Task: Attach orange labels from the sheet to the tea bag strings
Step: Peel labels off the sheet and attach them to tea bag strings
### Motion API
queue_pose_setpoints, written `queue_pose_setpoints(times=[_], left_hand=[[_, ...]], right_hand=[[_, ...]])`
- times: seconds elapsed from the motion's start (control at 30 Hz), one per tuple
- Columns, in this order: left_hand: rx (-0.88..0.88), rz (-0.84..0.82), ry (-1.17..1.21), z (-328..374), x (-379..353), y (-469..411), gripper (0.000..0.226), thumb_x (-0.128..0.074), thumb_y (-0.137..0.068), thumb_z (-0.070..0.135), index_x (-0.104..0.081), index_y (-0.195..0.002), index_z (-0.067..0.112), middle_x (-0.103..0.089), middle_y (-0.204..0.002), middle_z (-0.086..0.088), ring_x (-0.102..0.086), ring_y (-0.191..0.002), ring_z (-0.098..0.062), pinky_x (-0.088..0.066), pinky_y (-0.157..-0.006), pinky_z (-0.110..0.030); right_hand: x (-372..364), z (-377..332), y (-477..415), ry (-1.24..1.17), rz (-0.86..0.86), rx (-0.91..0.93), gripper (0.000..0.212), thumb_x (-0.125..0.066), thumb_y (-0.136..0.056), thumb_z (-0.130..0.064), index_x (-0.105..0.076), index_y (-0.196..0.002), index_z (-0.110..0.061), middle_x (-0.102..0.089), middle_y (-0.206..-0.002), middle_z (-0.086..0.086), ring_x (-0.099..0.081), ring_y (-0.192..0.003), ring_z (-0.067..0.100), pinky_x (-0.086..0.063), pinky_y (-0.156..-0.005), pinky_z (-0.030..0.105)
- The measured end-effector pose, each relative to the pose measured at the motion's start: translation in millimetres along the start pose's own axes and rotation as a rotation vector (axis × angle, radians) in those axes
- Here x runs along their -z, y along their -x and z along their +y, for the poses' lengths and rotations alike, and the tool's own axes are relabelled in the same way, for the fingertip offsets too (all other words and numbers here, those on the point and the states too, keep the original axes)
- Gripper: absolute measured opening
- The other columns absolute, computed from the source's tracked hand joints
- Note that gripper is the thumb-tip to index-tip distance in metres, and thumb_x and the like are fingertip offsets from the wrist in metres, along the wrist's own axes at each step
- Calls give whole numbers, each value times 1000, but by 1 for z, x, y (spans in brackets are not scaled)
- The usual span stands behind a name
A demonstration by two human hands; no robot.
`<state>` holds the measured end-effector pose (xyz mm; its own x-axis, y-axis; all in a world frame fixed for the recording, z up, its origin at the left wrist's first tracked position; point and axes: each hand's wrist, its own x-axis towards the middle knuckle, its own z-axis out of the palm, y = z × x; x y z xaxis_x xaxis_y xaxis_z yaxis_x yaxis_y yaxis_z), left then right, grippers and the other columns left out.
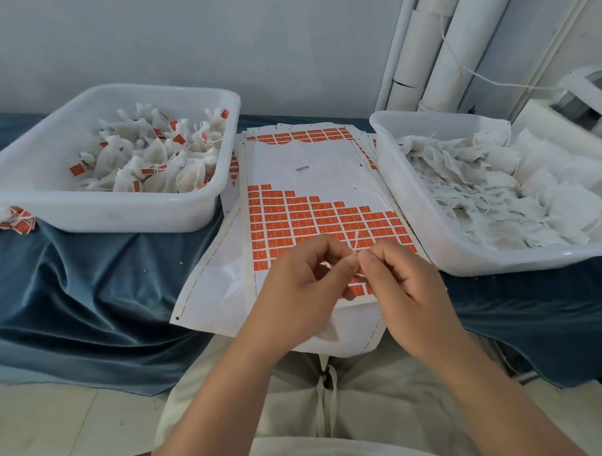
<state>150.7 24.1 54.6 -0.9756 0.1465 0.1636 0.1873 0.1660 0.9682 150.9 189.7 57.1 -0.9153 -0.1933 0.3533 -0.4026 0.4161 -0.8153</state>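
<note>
A white sheet [305, 173] with rows of orange labels [313, 221] lies in the middle, its upper part bare. Over its near edge my left hand [304, 286] and my right hand [403, 286] meet fingertip to fingertip. Both pinch a thin white tea bag string [354, 241] whose end sticks up between them. A white tea bag [326, 331] hangs below my hands, partly hidden by them. Whether a label is on this string I cannot tell. Another loose string [372, 196] lies on the sheet's right side.
A white tub [27, 197] on the left holds tea bags with orange labels. A white tub [439, 239] on the right holds unlabelled tea bags. More label sheets [303, 134] lie behind. Blue cloth [86, 288] covers the table. White pipes [435, 51] stand at the back right.
</note>
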Motion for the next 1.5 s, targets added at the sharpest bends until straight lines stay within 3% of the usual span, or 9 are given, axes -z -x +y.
queue_pose_setpoints(times=[0.37, 0.53, 0.67, 0.77, 0.9, 1.13, 1.2, 1.27, 1.5], left_hand=[[-4, 557, -88, 26, 89, -34, 9, -64, -101, 23, -70, -95, 25, -72, -77, 19, -62, -61, 5, -52, -58, -13], [-74, 771, -234, 49, 171, -85, 17, -62, -95, 20, -78, -89, 21, -77, -75, 12, -69, -65, -2, -53, -65, -18], [215, 663, -279, 45, 219, -134, 18, -64, -90, 13, -73, -80, 1, -72, -77, -8, -58, -68, -16, -47, -65, -26], [411, 563, -195, 40, 232, -153, 12, -63, -99, 12, -69, -90, 6, -73, -88, -6, -68, -73, -14, -58, -67, -18], [292, 600, -291, 30, 240, -155, 15, -65, -94, 17, -74, -86, 8, -76, -97, -13, -67, -82, -21, -60, -93, -40], [-44, 617, -370, 45, 172, -99, 19, -61, -90, 48, -76, -83, 39, -77, -80, 20, -68, -64, 1, -50, -57, -23], [-64, 552, -320, 43, 137, -79, 19, -63, -94, 46, -76, -84, 40, -75, -76, 20, -62, -57, 5, -47, -54, -16], [-39, 445, -276, 39, 104, -61, 20, -62, -99, 46, -75, -86, 38, -74, -78, 19, -64, -62, 5, -49, -59, -16], [30, 83, -112, 19, 27, -19, 22, -60, -96, 48, -73, -80, 41, -75, -78, 15, -73, -72, -2, -54, -60, -11]], right_hand=[[7, -2, -1, 4, -37, -71, 38, -39, -97, -55, -63, -78, -34, -65, -70, -4, -62, -65, 11, -50, -62, 17], [6, -4, 0, 46, -76, -44, 38, -40, -99, -56, -64, -79, -36, -66, -68, -2, -64, -64, 15, -52, -61, 27], [6, -2, 0, 119, -129, -18, 34, -41, -97, -60, -64, -81, -40, -67, -68, -7, -67, -67, 16, -52, -63, 23], [7, 0, -1, 128, -134, -10, 37, -42, -96, -61, -64, -81, -36, -66, -65, -7, -66, -66, 18, -51, -63, 21], [15, -3, -2, 158, -123, -14, 36, -43, -97, -60, -62, -80, -35, -67, -67, -11, -67, -67, 12, -51, -65, 16], [52, -6, -14, 145, 83, -61, 18, -55, -98, -59, -64, -110, -49, -75, -87, -20, -73, -74, -1, -57, -62, 15], [73, 1, -27, 175, 217, -84, 16, -59, -102, -52, -59, -118, -51, -75, -87, -18, -72, -73, -1, -54, -56, 16], [100, 16, -50, 334, 289, -120, 20, -62, -102, -45, -59, -121, -49, -72, -89, -15, -69, -83, 3, -50, -69, 25], [143, 58, -119, 1009, -228, -447, 47, -77, -95, -31, -63, -140, -35, -56, -151, 3, -58, -128, 28, -48, -103, 42]])
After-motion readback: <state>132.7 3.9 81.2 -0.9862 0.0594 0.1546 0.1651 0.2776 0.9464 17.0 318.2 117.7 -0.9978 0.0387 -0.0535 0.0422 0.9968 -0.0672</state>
